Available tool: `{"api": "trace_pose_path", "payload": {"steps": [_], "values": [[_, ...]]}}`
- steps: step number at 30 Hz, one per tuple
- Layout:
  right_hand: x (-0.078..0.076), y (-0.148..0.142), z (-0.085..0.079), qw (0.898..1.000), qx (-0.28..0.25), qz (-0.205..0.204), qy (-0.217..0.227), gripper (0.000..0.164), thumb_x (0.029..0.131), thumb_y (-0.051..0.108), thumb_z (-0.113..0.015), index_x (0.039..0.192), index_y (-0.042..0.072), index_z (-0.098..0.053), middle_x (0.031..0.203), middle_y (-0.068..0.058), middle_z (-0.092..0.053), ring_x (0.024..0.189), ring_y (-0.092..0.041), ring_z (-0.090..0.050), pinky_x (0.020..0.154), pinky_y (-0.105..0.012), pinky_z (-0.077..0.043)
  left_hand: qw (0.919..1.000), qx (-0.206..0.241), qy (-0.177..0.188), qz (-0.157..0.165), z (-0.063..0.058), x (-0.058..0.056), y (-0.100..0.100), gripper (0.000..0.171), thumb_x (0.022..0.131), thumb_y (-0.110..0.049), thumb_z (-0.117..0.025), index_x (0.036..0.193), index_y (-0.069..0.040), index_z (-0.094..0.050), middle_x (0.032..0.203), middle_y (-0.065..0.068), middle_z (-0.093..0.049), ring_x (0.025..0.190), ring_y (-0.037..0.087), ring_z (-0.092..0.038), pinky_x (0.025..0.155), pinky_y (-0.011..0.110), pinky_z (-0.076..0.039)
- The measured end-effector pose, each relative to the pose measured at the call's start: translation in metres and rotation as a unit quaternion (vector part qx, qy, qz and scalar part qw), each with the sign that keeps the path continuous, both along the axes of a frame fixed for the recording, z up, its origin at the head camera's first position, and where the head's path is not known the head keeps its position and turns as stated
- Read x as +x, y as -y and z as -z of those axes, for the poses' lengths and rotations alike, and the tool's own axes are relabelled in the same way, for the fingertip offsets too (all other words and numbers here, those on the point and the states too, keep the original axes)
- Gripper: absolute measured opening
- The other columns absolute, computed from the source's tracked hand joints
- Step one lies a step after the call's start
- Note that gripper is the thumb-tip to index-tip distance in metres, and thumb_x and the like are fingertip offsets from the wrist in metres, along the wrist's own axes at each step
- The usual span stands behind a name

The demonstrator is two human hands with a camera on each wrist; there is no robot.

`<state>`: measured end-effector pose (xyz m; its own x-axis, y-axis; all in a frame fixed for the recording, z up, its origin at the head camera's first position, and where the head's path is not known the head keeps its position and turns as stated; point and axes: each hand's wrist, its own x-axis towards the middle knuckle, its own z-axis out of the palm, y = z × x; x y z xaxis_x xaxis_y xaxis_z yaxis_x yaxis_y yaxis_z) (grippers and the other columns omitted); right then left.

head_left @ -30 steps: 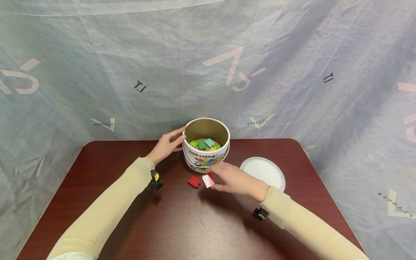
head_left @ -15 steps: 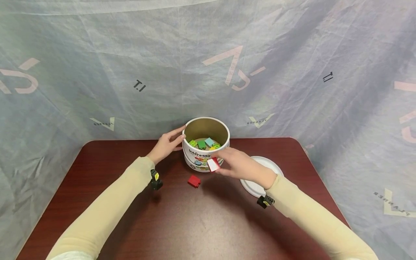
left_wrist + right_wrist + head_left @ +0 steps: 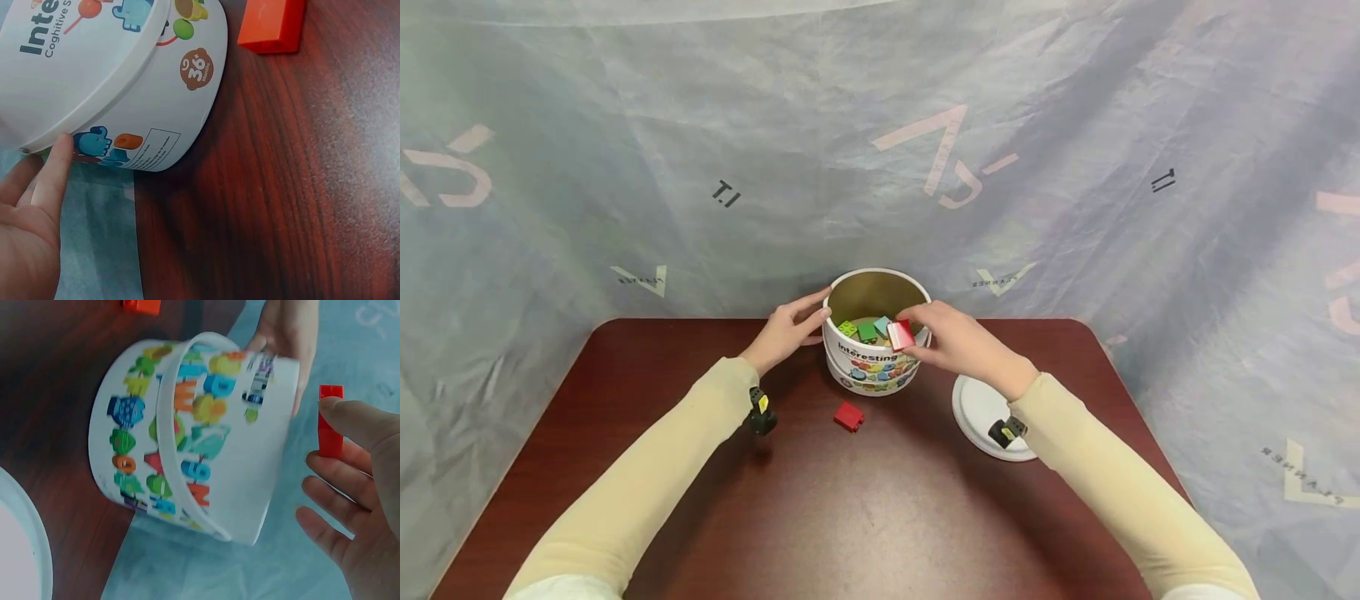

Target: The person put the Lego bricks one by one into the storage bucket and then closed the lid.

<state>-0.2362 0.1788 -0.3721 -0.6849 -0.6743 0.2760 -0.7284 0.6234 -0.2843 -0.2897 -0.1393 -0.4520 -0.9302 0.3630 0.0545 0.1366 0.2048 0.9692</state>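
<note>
A white bucket printed with colourful pictures stands upright at the back of the table. Inside it lie several building blocks, among them a green block and a light blue one. The left hand rests its extended fingers against the bucket's left side; in the left wrist view a fingertip touches the wall. Over the front right of the rim, the right hand pinches a red building block with a white face between thumb and fingers. The right wrist view shows this block above the bucket's opening.
A second red building block lies on the dark wood table in front of the bucket. To the right is a round white lid, partly under the right forearm. A grey printed cloth hangs behind the table.
The right hand has lifted the red building block from beside the other one, up past the bucket's front to its rim. The left hand has stayed at the bucket's side.
</note>
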Motion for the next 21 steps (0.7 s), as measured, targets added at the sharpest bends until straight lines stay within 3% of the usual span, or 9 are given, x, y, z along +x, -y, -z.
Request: {"api": "trace_pose_path", "payload": {"steps": [5,9,14,21], "values": [[-0.017,-0.001,0.003,0.999,0.002,0.042,0.006,0.046,0.093,0.019,-0.08,0.133,0.003,-0.065,0.123,-0.012,-0.07,0.104,-0.029,-0.061,0.087,-0.044,-0.054,1.0,0.0,-0.002,0.009,-0.005,0.002,-0.001,0.058,0.108,-0.027,-0.059,0.162,-0.021,-0.04,0.166,0.015,-0.037,0.142,0.035,-0.049,0.099,0.047,-0.057],[-0.026,0.002,0.005,0.998,0.008,0.056,0.017,0.046,0.093,0.021,-0.079,0.133,0.003,-0.065,0.123,-0.013,-0.07,0.106,-0.03,-0.062,0.089,-0.045,-0.054,1.0,0.003,0.004,0.007,-0.002,0.004,0.0,0.057,0.108,-0.025,-0.059,0.162,-0.022,-0.04,0.166,0.015,-0.036,0.142,0.036,-0.049,0.1,0.051,-0.055],[-0.032,0.004,0.01,0.997,0.015,0.067,0.032,0.045,0.094,0.024,-0.08,0.131,0.003,-0.068,0.118,-0.011,-0.073,0.107,-0.033,-0.063,0.09,-0.045,-0.054,1.0,-0.001,0.002,0.002,0.004,0.001,0.001,0.057,0.107,-0.029,-0.06,0.161,-0.026,-0.042,0.166,0.012,-0.037,0.142,0.034,-0.05,0.1,0.048,-0.056],[-0.037,0.0,0.014,0.997,0.015,0.069,0.024,0.043,0.093,0.025,-0.08,0.128,0.002,-0.07,0.115,-0.009,-0.075,0.105,-0.029,-0.061,0.088,-0.044,-0.053,1.0,-0.003,0.005,-0.001,0.0,0.001,0.0,0.057,0.107,-0.029,-0.061,0.161,-0.026,-0.042,0.165,0.011,-0.039,0.142,0.034,-0.05,0.1,0.048,-0.056]]}}
